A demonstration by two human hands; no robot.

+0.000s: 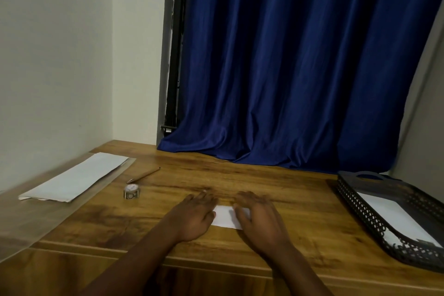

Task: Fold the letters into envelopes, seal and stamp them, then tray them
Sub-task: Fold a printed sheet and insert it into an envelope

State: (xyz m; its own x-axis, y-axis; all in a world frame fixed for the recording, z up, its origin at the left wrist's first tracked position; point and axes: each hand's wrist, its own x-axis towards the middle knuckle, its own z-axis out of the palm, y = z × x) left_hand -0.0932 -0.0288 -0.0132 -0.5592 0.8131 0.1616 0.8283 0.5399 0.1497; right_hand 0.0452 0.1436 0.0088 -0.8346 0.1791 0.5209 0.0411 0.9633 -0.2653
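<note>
A: What's nearest?

B: Both hands lie flat on the brown wood-grain table (288,199), fingers straight, pressing a small white folded paper (224,218). The left hand (195,216) covers its left end and the right hand (260,217) its right end, so only the middle strip shows between them. Neither hand is curled round anything.

A: Is it a letter or an envelope?

B: I cannot tell; the piece is mostly hidden. My guess is a fold being creased or a flap being pressed down.

A: How far along is the job?

B: Partly done, I'd judge. The black perforated plastic tray (360,206) at the right edge already holds a flat white sheet or envelope (394,216). Whether it is stamped is too small to see.

A: And what's left?

B: Plenty, it seems. To the left, past the hands, stands a small round roll of patterned stickers or stamps (131,192), with a slim brown pen (143,174) just beyond it. Further left a stack of long white sheets (77,176) lies on a clear plastic sleeve (48,214). Behind everything hangs a dark blue pleated curtain (300,67).
</note>
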